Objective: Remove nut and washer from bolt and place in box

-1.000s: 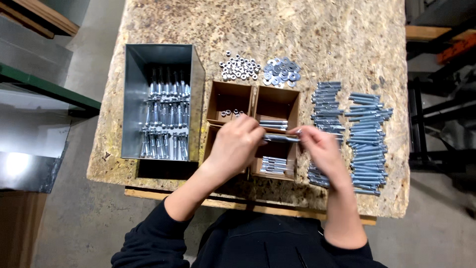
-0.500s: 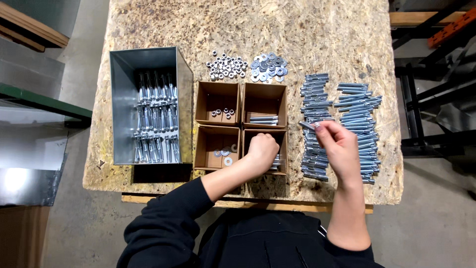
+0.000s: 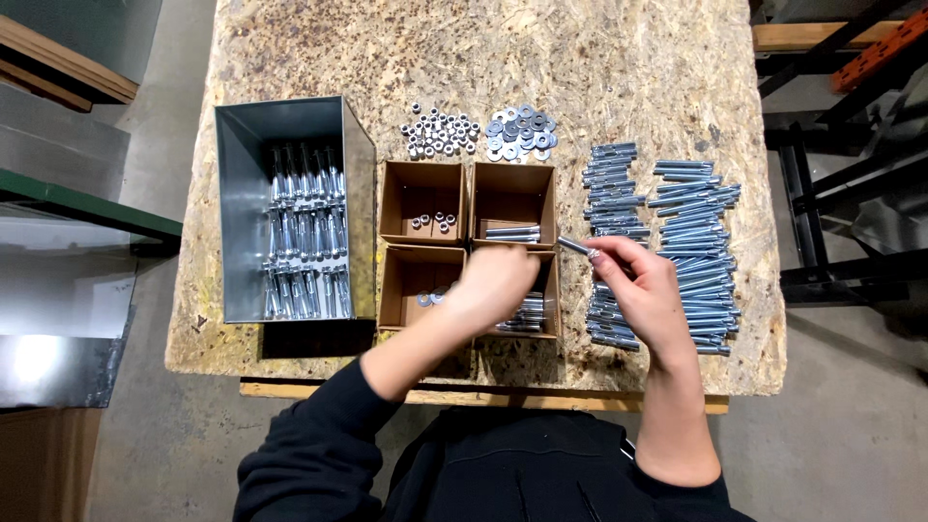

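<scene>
Four small brown cardboard boxes [image 3: 467, 198] sit in a square on the chipboard table [image 3: 628, 68]. My left hand [image 3: 495, 286] hovers over the near right box, which holds long metal parts; whether it grips anything I cannot tell. My right hand [image 3: 646, 290] pinches one long silver bolt [image 3: 577, 246] by its end, just right of the boxes and over the left pile of bolts [image 3: 611, 193]. A second pile of bolts [image 3: 698, 232] lies further right. The far left box holds a few nuts [image 3: 434, 221], the far right box a few bolts [image 3: 512, 232], the near left box washers [image 3: 425, 299].
A grey metal bin [image 3: 232, 193] full of assembled bolts stands at the left of the table. Loose nuts [image 3: 440, 131] and washers [image 3: 522, 132] lie in two heaps behind the boxes. Metal racking [image 3: 831, 174] stands to the right, a bench [image 3: 68, 208] to the left.
My left hand has dropped from the middle of the boxes to the near right box. My right hand has lifted one bolt out of the pile towards the boxes.
</scene>
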